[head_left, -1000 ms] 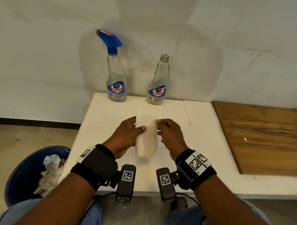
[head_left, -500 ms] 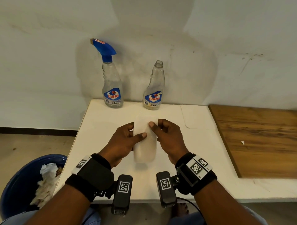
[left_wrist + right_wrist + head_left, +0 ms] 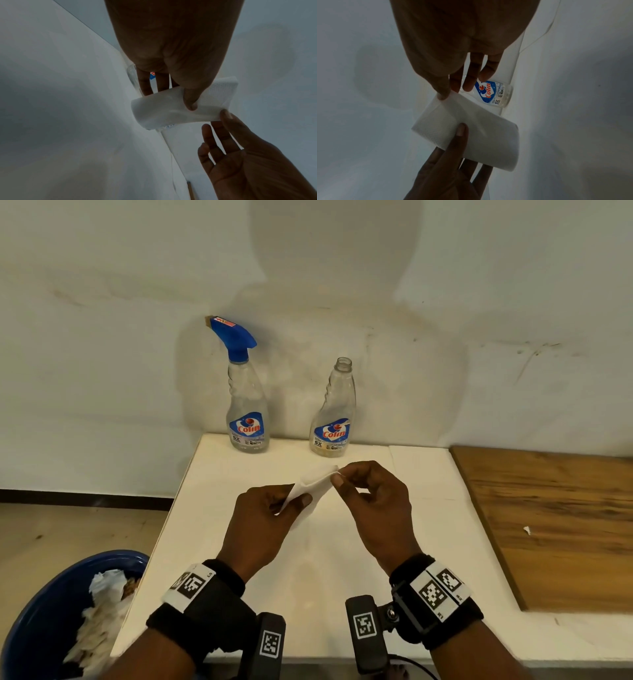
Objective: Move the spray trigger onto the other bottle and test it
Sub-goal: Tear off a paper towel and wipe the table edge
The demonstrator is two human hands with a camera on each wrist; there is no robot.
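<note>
White tissue is held above the middle of the table, lifted clear of its surface. Left hand pinches the near lower part of the tissue between thumb and fingers; the left wrist view shows the thumb pressed into the sheet. Right hand pinches the far upper corner between thumb and forefinger, its other fingers loosely curled; the right wrist view shows the same sheet stretched between both hands.

Trigger, blue, sits screwed on the left bottle, nozzle pointing left. This bottle stands upright at the far edge of the table, near its far left corner, against the wall. Right bottle, clear, neck open and bare, stands upright at the same far edge, well apart from the first. Both carry a blue label. Neither hand touches either bottle.

Wooden board lies along the right side of the table. Blue bin holding crumpled paper stands on the floor beside the near left corner.
</note>
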